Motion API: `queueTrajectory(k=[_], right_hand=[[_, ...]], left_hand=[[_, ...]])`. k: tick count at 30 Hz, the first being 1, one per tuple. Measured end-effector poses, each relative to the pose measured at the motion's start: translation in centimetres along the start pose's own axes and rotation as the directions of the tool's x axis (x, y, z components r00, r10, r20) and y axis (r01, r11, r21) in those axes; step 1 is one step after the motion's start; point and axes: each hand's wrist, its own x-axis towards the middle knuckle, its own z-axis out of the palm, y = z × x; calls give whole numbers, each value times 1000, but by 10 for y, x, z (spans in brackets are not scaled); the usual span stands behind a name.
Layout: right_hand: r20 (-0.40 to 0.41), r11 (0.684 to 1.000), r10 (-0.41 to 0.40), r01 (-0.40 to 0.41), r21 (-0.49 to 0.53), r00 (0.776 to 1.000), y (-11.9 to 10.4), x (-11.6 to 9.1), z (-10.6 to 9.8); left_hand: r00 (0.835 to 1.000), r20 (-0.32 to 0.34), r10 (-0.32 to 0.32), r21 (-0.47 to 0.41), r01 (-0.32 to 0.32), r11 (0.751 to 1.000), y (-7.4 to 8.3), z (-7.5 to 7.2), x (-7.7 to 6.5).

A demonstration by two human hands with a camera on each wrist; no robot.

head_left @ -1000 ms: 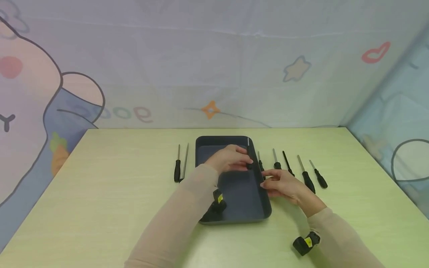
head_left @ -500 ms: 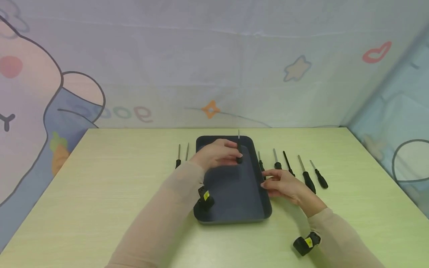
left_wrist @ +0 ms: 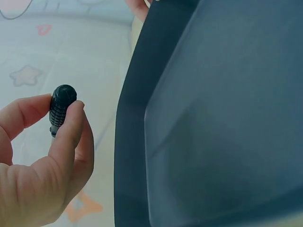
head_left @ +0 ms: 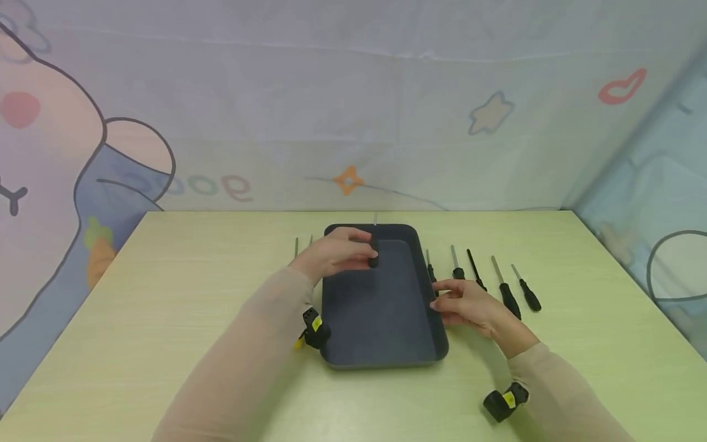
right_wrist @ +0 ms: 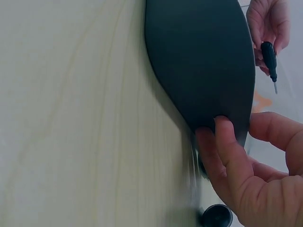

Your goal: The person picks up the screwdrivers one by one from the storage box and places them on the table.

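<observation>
My left hand (head_left: 337, 253) is over the far left of a dark grey rectangular tray (head_left: 381, 319), pinching a small screwdriver by its black handle (head_left: 374, 253). The thin metal shaft (head_left: 375, 218) points away, past the tray's back rim. In the left wrist view, thumb and fingers meet around the ribbed handle (left_wrist: 62, 105). My right hand (head_left: 466, 305) touches the tray's right side; in the right wrist view its fingertips (right_wrist: 224, 124) press against the outer wall, with another finger at the rim.
Right of the tray several black-handled screwdrivers lie in a loose row, among them a long one (head_left: 506, 294) and a short one (head_left: 530, 296); my right hand partly covers some. Two shafts (head_left: 296, 247) show left of the tray, their handles hidden behind my left arm. A printed cloth (head_left: 276, 110) hangs behind the table.
My left hand has moved left across the tray with the screwdriver, from its right side to the far left. The right hand stays at the tray's right wall.
</observation>
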Motion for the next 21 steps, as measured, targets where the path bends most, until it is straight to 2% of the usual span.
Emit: queueTrajectory(k=[12,21], right_hand=[[-1,1000,5,-5,-7,1000,1,0,0],[-16,1000,26,-27,-15,1000,-1,-1,-1]], left_hand=[[997,-64,-45,44,48,998,-11,-39,-18],[988,-144,-55,70,66,995,-26,-63,-22]])
